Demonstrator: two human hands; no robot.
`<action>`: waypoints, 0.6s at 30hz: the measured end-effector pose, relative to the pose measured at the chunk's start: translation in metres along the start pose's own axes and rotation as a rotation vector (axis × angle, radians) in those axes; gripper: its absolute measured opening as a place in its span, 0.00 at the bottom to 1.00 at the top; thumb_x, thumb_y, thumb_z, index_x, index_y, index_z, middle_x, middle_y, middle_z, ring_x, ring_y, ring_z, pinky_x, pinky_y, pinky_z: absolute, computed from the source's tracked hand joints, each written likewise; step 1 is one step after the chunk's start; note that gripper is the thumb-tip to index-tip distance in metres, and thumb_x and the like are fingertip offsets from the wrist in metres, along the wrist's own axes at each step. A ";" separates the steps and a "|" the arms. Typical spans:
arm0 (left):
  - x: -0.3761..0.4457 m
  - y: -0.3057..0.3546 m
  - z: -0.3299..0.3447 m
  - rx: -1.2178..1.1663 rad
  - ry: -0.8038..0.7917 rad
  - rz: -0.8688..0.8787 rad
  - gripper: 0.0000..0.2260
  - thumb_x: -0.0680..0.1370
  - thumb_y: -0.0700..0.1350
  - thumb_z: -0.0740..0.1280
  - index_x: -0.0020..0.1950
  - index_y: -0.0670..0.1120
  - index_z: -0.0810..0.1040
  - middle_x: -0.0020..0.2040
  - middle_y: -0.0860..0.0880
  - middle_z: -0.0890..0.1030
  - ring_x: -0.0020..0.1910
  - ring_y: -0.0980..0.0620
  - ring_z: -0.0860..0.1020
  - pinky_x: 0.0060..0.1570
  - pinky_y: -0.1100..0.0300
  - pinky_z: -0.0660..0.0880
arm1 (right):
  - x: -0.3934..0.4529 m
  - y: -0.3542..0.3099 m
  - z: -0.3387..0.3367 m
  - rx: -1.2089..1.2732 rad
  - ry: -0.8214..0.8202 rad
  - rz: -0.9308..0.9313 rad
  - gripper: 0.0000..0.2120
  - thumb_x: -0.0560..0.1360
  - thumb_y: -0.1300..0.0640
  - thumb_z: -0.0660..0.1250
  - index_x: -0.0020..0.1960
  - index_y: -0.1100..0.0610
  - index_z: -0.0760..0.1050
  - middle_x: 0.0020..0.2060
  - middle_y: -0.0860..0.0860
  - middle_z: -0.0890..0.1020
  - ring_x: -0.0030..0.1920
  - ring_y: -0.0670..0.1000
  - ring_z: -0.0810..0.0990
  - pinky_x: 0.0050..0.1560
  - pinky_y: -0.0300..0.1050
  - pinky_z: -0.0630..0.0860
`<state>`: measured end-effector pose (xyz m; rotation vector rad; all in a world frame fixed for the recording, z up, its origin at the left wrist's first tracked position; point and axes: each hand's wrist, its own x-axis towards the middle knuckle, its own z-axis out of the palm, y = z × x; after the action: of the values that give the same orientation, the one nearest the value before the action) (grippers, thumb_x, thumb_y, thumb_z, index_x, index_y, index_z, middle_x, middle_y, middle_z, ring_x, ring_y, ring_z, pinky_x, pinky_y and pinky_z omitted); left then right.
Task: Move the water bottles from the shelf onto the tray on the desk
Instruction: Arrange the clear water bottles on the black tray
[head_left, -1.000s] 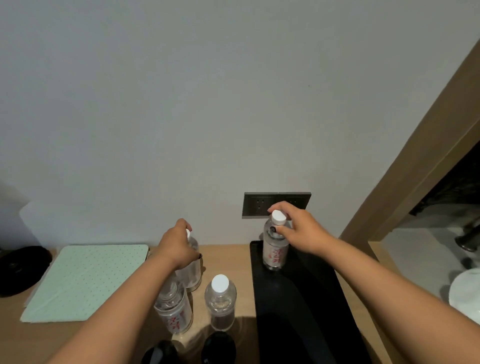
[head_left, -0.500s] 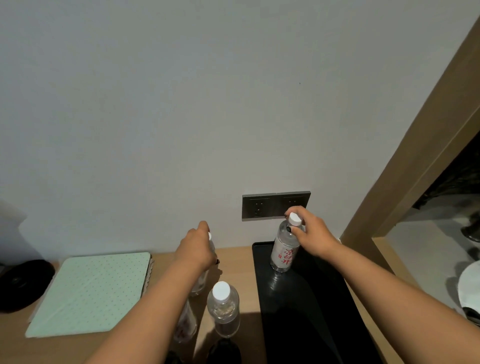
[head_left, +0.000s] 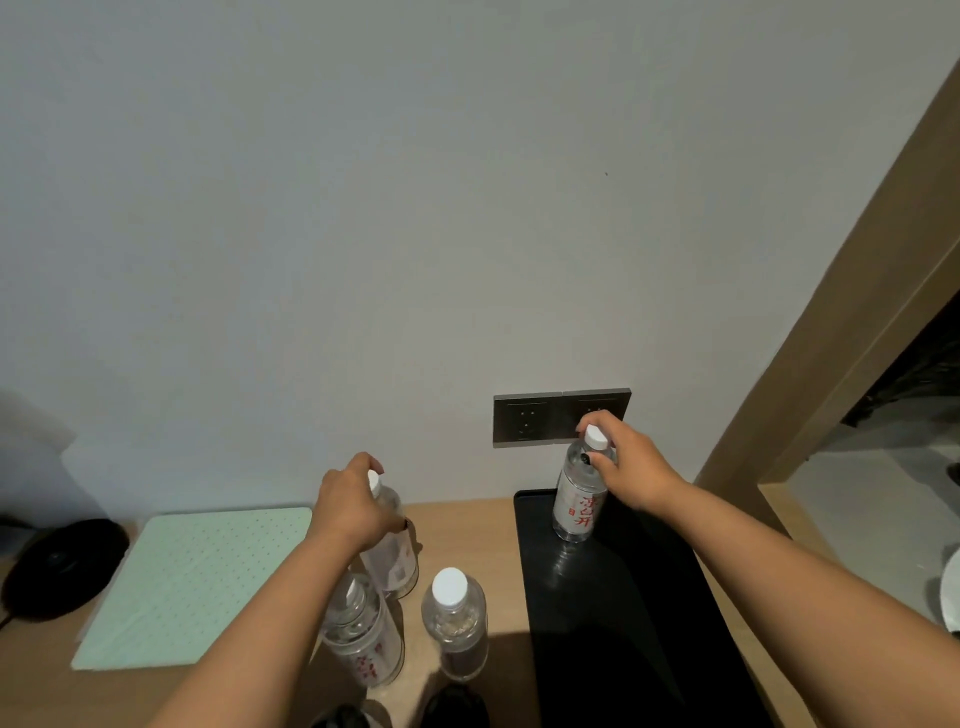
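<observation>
Setting bottle (head_left: 577, 499) upright at tray (head_left: 623, 623) far end: right hand (head_left: 628, 470) pinches neck; left hand (head_left: 350, 506) grips second bottle (head_left: 392, 551); release only once base sits flat.

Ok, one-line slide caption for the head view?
Right hand sets one bottle on black tray; left hand grips another bottle.

Desk (head_left: 467, 525) carries tray (head_left: 623, 623), bottles (head_left: 454, 618) (three), mat (head_left: 197, 582).

Before me: plain grey-white wall (head_left: 415, 208), evenly lit; double dark socket plate (head_left: 535, 419) low on it; my light wooden desk (head_left: 467, 525) against the wall; angled wooden frame (head_left: 852, 332) at right
</observation>
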<state>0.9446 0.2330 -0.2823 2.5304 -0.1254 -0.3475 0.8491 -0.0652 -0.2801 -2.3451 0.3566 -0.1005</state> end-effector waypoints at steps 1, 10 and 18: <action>-0.001 -0.002 -0.002 -0.014 0.010 0.010 0.27 0.62 0.44 0.79 0.56 0.49 0.71 0.52 0.43 0.75 0.45 0.47 0.72 0.32 0.62 0.64 | 0.000 -0.001 -0.001 -0.006 -0.007 0.005 0.15 0.76 0.65 0.62 0.58 0.49 0.69 0.56 0.51 0.75 0.56 0.52 0.75 0.54 0.45 0.75; -0.024 0.017 -0.047 -0.286 0.161 0.210 0.27 0.57 0.42 0.81 0.52 0.51 0.77 0.49 0.53 0.80 0.47 0.51 0.78 0.42 0.62 0.72 | -0.015 -0.035 -0.006 -0.028 0.100 -0.063 0.29 0.73 0.58 0.70 0.70 0.53 0.63 0.68 0.51 0.66 0.70 0.51 0.63 0.69 0.44 0.62; -0.059 0.071 -0.095 -0.537 -0.006 0.481 0.28 0.58 0.34 0.81 0.54 0.48 0.78 0.49 0.55 0.85 0.50 0.61 0.81 0.46 0.70 0.77 | -0.051 -0.097 0.009 0.046 0.068 -0.277 0.35 0.68 0.52 0.74 0.71 0.49 0.62 0.67 0.45 0.65 0.68 0.43 0.62 0.70 0.40 0.61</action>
<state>0.9126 0.2348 -0.1539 1.8931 -0.5529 -0.1640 0.8238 0.0212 -0.2174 -2.3365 0.0589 -0.3185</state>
